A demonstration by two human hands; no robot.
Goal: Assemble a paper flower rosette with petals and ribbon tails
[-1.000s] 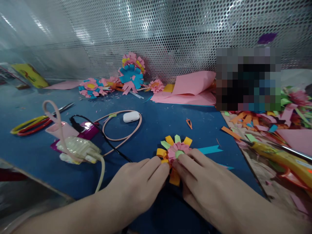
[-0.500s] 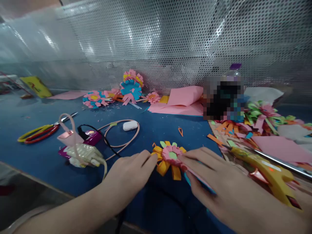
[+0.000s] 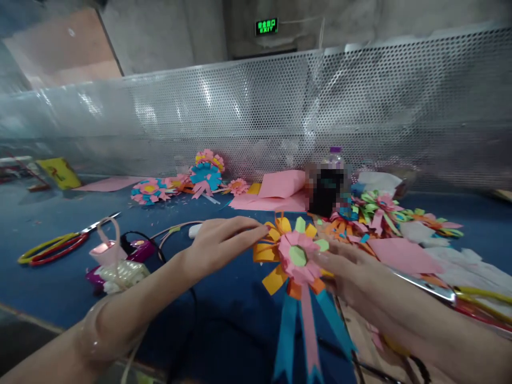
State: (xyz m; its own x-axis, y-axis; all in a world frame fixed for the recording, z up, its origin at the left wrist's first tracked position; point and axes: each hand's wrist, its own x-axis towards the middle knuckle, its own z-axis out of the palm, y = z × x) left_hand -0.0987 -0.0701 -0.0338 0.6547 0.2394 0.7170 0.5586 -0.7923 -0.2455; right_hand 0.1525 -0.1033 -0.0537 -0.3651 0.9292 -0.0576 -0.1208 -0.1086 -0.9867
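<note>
A paper flower (image 3: 288, 248) is lifted upright facing me, with a pale green centre, pink inner petals, and orange and green outer loops. Blue and pink paper ribbons (image 3: 307, 330) hang from its lower edge. On its left side, the fingertips of my left hand (image 3: 224, 240) grip an orange petal. My right hand (image 3: 356, 274) holds the flower by its right edge, its fingers partly behind the petals. Beneath my right forearm, a yellow glue gun (image 3: 394, 345) is mostly hidden.
Scissors (image 3: 54, 246) and a power strip with plugs (image 3: 120, 272) lie at left. Finished paper flowers (image 3: 206, 173) and pink sheets (image 3: 276, 192) are at the back. Paper scraps (image 3: 384, 210), more scissors (image 3: 428, 285) and a bottle (image 3: 335, 157) are at right. A perforated metal screen (image 3: 240, 112) stands behind.
Both hands have raised the flower off the table and tilted it toward me, so its ribbons now hang in view. My view has tipped upward, bringing in the wall and exit sign.
</note>
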